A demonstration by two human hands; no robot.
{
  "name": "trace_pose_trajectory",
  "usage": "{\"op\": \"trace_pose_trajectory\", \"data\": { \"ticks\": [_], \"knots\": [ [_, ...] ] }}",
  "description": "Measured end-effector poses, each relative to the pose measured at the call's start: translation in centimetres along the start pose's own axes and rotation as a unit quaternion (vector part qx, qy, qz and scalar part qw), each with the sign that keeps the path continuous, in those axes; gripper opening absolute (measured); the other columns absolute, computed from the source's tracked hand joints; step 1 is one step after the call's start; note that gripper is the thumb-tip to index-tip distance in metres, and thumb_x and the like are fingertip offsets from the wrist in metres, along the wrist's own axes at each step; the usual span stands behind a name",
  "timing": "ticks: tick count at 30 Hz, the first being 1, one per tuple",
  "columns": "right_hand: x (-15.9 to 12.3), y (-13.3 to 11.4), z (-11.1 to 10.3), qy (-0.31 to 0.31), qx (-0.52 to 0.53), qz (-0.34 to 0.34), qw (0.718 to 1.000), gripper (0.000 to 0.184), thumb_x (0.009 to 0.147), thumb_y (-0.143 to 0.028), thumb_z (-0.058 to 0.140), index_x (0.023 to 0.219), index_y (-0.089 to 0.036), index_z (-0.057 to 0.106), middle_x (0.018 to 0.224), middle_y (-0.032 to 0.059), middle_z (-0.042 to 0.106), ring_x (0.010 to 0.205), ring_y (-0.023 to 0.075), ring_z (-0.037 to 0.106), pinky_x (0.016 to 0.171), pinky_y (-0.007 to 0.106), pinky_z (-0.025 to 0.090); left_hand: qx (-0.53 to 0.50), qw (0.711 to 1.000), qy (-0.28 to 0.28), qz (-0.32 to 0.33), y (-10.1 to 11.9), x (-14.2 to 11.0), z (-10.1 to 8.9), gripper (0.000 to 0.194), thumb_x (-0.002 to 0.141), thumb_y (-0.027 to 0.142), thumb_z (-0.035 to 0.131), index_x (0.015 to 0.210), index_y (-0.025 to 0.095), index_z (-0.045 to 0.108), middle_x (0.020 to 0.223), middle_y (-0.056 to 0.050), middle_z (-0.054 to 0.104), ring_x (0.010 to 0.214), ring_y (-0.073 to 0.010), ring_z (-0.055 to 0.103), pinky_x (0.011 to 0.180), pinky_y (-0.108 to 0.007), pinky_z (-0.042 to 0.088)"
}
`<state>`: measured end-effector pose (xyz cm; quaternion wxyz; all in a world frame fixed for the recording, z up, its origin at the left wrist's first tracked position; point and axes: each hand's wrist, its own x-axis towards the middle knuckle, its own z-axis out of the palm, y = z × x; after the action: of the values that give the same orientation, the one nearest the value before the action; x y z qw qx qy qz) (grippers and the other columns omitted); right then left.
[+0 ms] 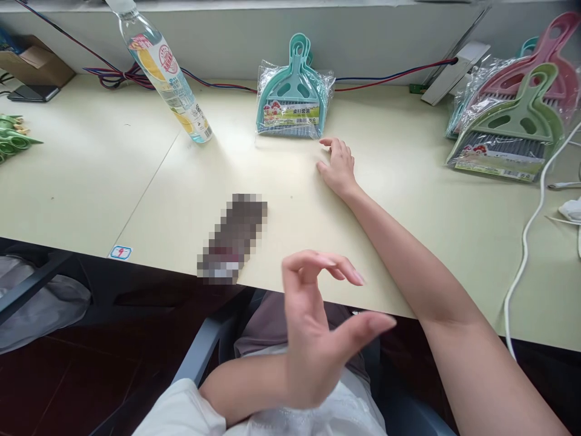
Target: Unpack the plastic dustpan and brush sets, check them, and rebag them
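Sitting on the desk (245, 172): one teal set (295, 88), in a clear bag (327, 91), a printed card (290, 114) across its front, bristles at the bottom.
Right hand (338, 169): just beside the bag's lower right corner, fingers loosely parted, grasping nothing; cannot tell whether a fingertip touches the plastic.
Left hand (313, 333): raised at the desk's near edge, thumb and curled fingers wide apart around bare air.
Pile at far right: at least three sets in clear bags; one green set (512, 124) in front, one pink set (521, 82) behind it, teal parts showing behind.
Bottle (166, 72): one, transparent, white-capped, lemons on its label; how full, cannot tell.
Box (45, 65): one, cardboard, at far left; contents unclear.
Black slab (34, 93): one, flat before the box.
Pixelated item (238, 227): one, by the near edge, details hidden.
Number tag (121, 252): one, marked 9.
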<state>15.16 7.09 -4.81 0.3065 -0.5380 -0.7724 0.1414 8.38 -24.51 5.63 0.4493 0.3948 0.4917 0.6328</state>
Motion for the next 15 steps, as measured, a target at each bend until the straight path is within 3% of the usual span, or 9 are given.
{"op": "trace_pose_trajectory", "data": {
  "ticks": [2, 4, 9, 11, 15],
  "knots": [
    [0.0, 0.1, -0.1, 0.011, 0.004, -0.006, 1.0, 0.054, 0.078, -0.019, 0.044, 0.131, -0.029, 0.039, 0.126, 0.0081, 0.048, 0.119, 0.0296, 0.043, 0.099, 0.052, 0.037, -0.011, 0.999, -0.015, 0.026, 0.2, 3.2, 1.9, 0.039, 0.071, 0.043, 0.075, 0.1, 0.031, 0.052, 0.078, 0.002, 0.059, 0.077, -0.0165, 0.059, 0.078, -0.036, 0.047],
    [0.0, 0.3, -0.3, 0.035, 0.009, -0.011, 0.999, 0.053, 0.079, -0.019, 0.041, 0.131, -0.029, 0.04, 0.125, 0.008, 0.047, 0.118, 0.0281, 0.045, 0.097, 0.05, 0.04, 0.023, 0.998, -0.05, 0.033, -0.2, 4.7, 3.0, 0.032, 0.071, 0.044, 0.075, 0.091, 0.027, 0.056, 0.071, 0.002, 0.06, 0.071, -0.0159, 0.059, 0.075, -0.035, 0.046],
    [-0.1, 1.2, -1.7, 0.147, 0.014, 0.019, 0.989, 0.048, 0.081, -0.019, 0.032, 0.126, -0.027, 0.048, 0.117, 0.0098, 0.051, 0.11, 0.0262, 0.052, 0.088, 0.047, 0.046, 0.156, 0.972, -0.168, 0.056, -2.7, 9.3, 4.9, 0.018, 0.071, 0.038, 0.075, 0.079, 0.026, 0.065, 0.074, 0.0, 0.068, 0.073, -0.0173, 0.06, 0.075, -0.034, 0.047],
    [-0.8, 1.9, -2.7, 0.194, 0.02, 0.05, 0.98, 0.046, 0.082, -0.019, 0.03, 0.121, -0.026, 0.053, 0.112, 0.0096, 0.053, 0.105, 0.0251, 0.055, 0.085, 0.046, 0.047, 0.205, 0.961, -0.169, 0.071, -3.7, 12.5, 5.8, 0.018, 0.073, 0.034, 0.074, 0.089, 0.028, 0.067, 0.08, 0.0, 0.07, 0.078, -0.0175, 0.061, 0.079, -0.034, 0.046],
    [-3.6, 4.6, -6.7, 0.25, 0.002, 0.085, 0.965, 0.043, 0.082, -0.02, 0.03, 0.113, -0.028, 0.059, 0.103, 0.0085, 0.056, 0.099, 0.0258, 0.058, 0.081, 0.049, 0.048, 0.303, 0.942, -0.114, 0.087, -5.9, 18.5, 7.0, 0.035, 0.075, 0.022, 0.072, 0.108, 0.03, 0.064, 0.086, 0.001, 0.071, 0.085, -0.0168, 0.062, 0.088, -0.033, 0.044]
  ]
}}
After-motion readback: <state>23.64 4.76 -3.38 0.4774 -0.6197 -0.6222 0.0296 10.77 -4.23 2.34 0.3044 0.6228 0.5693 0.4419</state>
